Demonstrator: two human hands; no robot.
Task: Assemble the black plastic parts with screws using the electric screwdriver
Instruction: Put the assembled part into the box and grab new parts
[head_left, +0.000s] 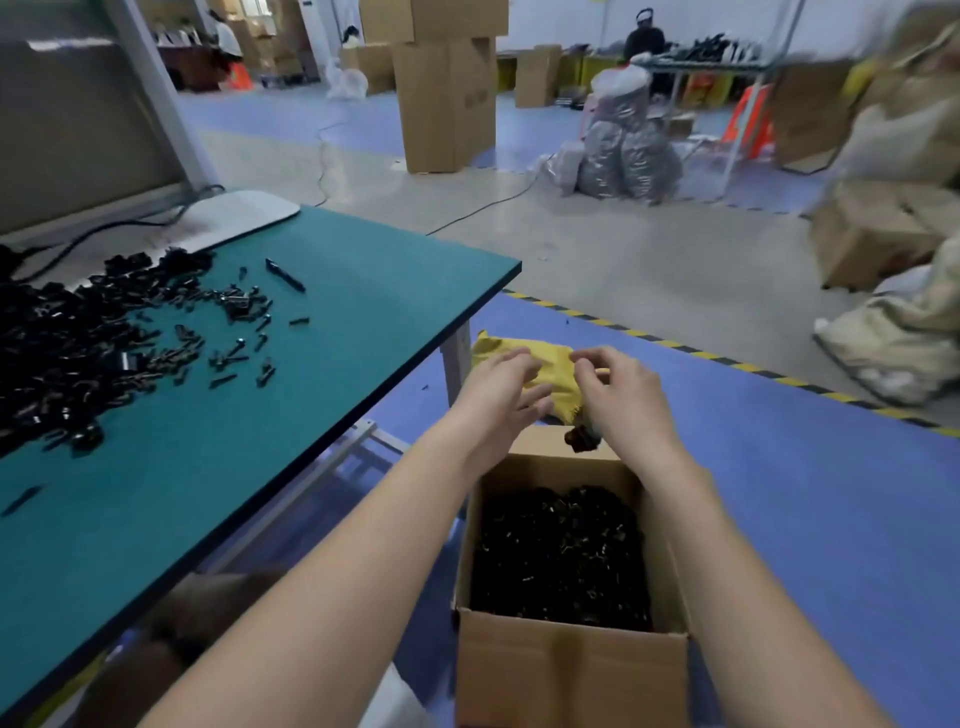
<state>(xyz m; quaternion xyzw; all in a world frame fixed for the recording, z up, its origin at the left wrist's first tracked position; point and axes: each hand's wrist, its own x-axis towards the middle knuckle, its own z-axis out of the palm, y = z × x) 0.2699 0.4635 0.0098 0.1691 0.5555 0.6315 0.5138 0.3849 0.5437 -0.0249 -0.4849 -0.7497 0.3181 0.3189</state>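
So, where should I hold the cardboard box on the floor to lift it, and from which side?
Hold the cardboard box low, palms under its bottom edges, coming from its left and right walls. It stands upright, open at the top and nearly full of black parts, so it is probably heavy and the thin top rim would likely bend.

Left hand (498, 389) and right hand (623, 395) hide part of the yellow bag (553, 364); cardboard box (571, 670) cut off below.

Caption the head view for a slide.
Left hand touches and right hand pinches a yellow bag above a cardboard box of black parts.
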